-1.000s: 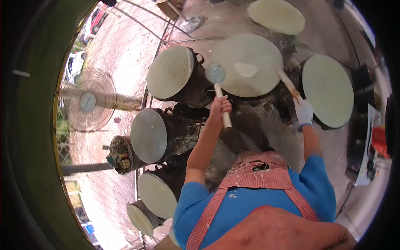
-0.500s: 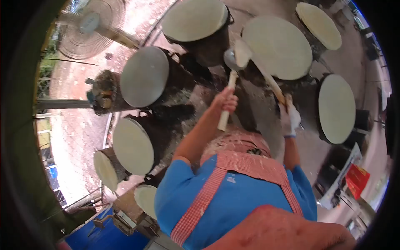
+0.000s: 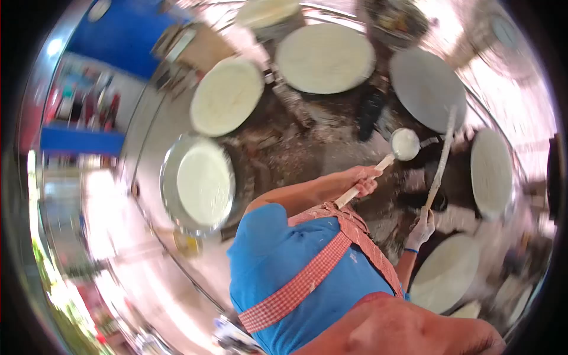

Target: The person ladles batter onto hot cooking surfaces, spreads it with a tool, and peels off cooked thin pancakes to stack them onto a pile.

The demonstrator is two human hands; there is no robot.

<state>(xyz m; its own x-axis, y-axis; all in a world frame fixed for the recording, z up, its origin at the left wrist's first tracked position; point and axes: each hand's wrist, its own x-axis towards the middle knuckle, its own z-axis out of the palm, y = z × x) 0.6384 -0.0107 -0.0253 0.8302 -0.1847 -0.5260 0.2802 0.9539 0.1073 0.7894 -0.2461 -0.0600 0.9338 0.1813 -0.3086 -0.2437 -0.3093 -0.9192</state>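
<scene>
A wide basin (image 3: pixel 168 198) of pale liquid (image 3: pixel 204 184) stands left of centre. Near mid-frame, a person's bare left hand (image 3: pixel 365 179) wraps around the handle of a ladle (image 3: pixel 386 161), its bowl whitish inside. Farther right, the gloved right hand (image 3: pixel 421 229) grips a long stick (image 3: pixel 439 174), its coated tip overlapping a grey round plate (image 3: pixel 423 83), contact unclear. Good handling likely calls for a level bowl, with the stick clear of it.

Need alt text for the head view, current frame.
A bare left hand grips a ladle; a gloved right hand holds a long stick. Large pale or grey discs curve around them, with a shiny bowl at frame left. Blue shirt and checked apron show below.
</scene>
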